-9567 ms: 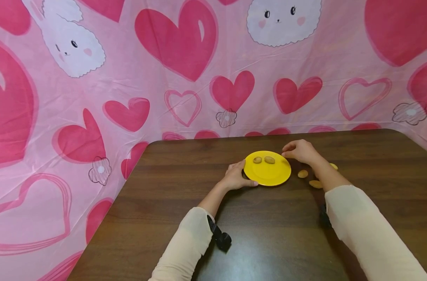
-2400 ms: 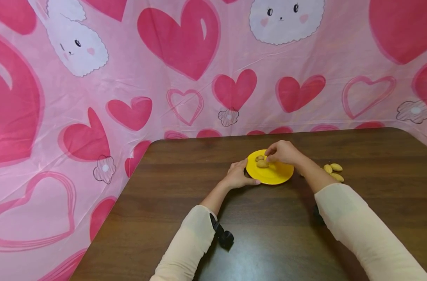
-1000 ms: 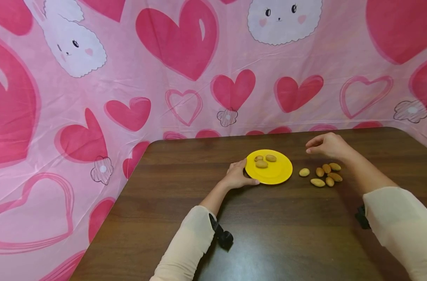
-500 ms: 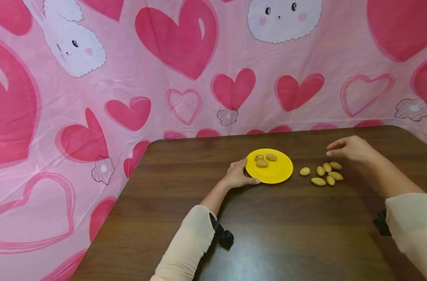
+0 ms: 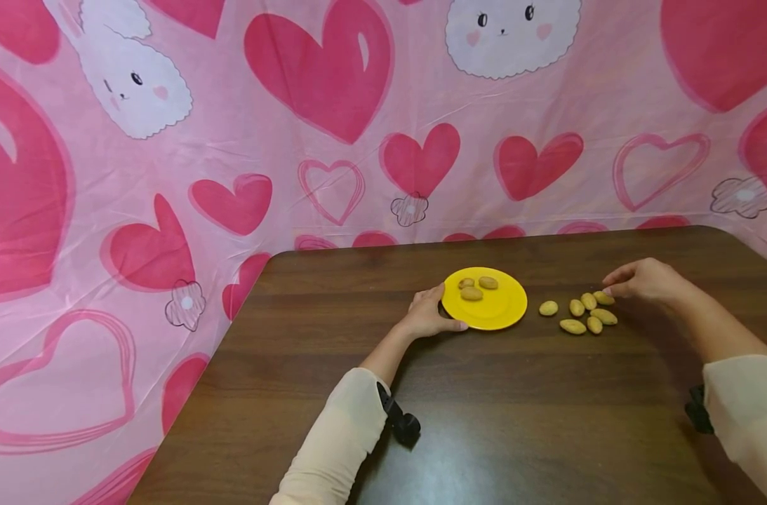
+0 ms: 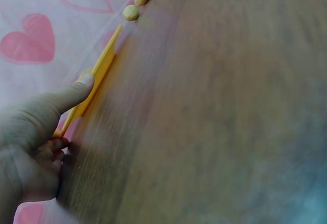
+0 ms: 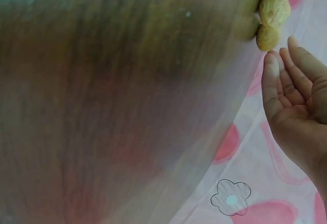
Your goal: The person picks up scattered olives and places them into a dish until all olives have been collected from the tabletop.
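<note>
A yellow plate point(image 5: 499, 308) lies on the table with 3 small oval yellow-brown pieces, such as this front one point(image 5: 471, 294), in its far left part. My left hand point(image 5: 424, 317) grips the plate's left edge; in the left wrist view the thumb lies over the rim, other fingers lower down. To the plate's right sit several more wrinkled oval pieces point(image 5: 603, 317), nut-like, exact kind unclear. My right hand point(image 5: 650, 282) is at the far-right piece point(image 5: 603, 298). In the right wrist view its fingertips point(image 7: 271, 58) are just short of the nearest piece point(image 7: 268, 37), thumb apart.
The brown wooden table point(image 5: 522, 421) has its far edge against a pink cloth point(image 5: 345, 182) printed with hearts. One oval piece point(image 5: 549, 308) sits apart, between plate and group. Black wrist cameras point(image 5: 405, 426) hang under the sleeves.
Since 2.4 s ago my right hand has let go of a piece on the plate, moved right past the group, and come down at its far-right piece. The left hand stays put.
</note>
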{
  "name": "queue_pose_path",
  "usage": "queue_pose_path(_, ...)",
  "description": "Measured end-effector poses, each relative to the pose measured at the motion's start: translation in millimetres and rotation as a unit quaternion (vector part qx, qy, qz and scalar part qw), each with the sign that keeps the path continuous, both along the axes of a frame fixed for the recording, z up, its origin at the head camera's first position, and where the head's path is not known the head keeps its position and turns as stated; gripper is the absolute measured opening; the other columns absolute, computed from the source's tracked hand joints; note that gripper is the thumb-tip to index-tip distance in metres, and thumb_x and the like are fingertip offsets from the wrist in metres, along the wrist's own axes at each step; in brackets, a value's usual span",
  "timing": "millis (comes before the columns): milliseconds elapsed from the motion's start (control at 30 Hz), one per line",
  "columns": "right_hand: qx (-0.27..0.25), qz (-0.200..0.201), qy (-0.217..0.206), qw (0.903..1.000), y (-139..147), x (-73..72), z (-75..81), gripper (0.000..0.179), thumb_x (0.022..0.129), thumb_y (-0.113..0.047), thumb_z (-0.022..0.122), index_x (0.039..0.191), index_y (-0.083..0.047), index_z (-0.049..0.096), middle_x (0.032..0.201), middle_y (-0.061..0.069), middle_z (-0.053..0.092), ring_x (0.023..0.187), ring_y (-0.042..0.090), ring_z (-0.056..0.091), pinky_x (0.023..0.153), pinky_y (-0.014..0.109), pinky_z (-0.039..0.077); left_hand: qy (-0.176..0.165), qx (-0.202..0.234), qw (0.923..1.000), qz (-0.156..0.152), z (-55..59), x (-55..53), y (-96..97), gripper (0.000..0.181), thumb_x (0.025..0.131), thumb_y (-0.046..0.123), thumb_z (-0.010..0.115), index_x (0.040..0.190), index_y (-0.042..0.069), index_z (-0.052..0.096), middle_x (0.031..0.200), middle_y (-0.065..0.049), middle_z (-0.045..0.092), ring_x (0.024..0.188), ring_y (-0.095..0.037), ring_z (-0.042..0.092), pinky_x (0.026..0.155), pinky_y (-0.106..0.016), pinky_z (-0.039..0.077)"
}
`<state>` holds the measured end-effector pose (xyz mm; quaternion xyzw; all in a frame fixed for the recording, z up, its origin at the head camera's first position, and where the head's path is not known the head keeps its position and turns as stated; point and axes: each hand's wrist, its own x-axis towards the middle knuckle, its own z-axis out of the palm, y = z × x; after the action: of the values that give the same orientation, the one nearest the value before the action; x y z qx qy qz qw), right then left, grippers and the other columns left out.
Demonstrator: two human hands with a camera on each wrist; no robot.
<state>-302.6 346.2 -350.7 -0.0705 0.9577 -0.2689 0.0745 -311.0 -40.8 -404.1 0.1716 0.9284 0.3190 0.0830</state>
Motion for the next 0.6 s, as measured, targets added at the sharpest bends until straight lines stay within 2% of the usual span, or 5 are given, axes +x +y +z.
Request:
queue_pose_path(133,0.012,0.014,-0.005,0.9998,2.5,-2.8,-5.6,0.042,0.082,-0.029,0.069,0.102,0.007,0.065,0.091,0.018,0.066,0.094,0.042,0.052,0.075,0.050,0.041,0.000,-0.001,1.0000,0.001,-0.3,-0.3,0.2,0.095,0.074,0.044,0.075,0.147,0.012,0.024,0.148,-0.002,0.029,0.129,-0.020,0.024,0.107,-0.038,0.019)
queue_pose_path(267,0.018,0.021,-0.005,0.9996,2.8,-4.1,-8.0,0.042,0.080,-0.031,0.069,0.099,0.006,0.066,0.095,0.021,0.064,0.092,0.039,0.053,0.071,0.042,0.043,-0.001,0.000,1.0000,0.002,-0.1,-0.2,0.0,0.095,0.074,0.044,0.075,0.147,0.012,0.024,0.148,-0.002,0.029,0.129,-0.020,0.024,0.107,-0.038,0.020)
queue_pose_path(433,0.018,0.019,-0.008,0.9996,2.4,-4.5,-9.4,0.043,0.081,-0.033,0.069,0.098,0.006,0.067,0.089,0.014,0.065,0.084,0.027,0.053,0.065,0.031,0.040,0.001,0.000,1.0000,0.000,0.2,-0.6,-0.3,0.094,0.074,0.043,0.075,0.147,0.012,0.024,0.148,-0.002,0.029,0.129,-0.020,0.024,0.107,-0.038,0.019)
queue_pose_path(600,0.020,0.023,-0.007,0.9995,2.0,-3.1,-9.2,0.043,0.082,-0.033,0.068,0.099,0.007,0.066,0.084,0.009,0.065,0.080,0.022,0.053,0.065,0.030,0.041,0.002,0.002,1.0000,-0.003,0.7,-0.1,-0.2,0.094,0.074,0.043,0.075,0.147,0.012,0.025,0.148,-0.002,0.030,0.129,-0.020,0.024,0.107,-0.038,0.019)
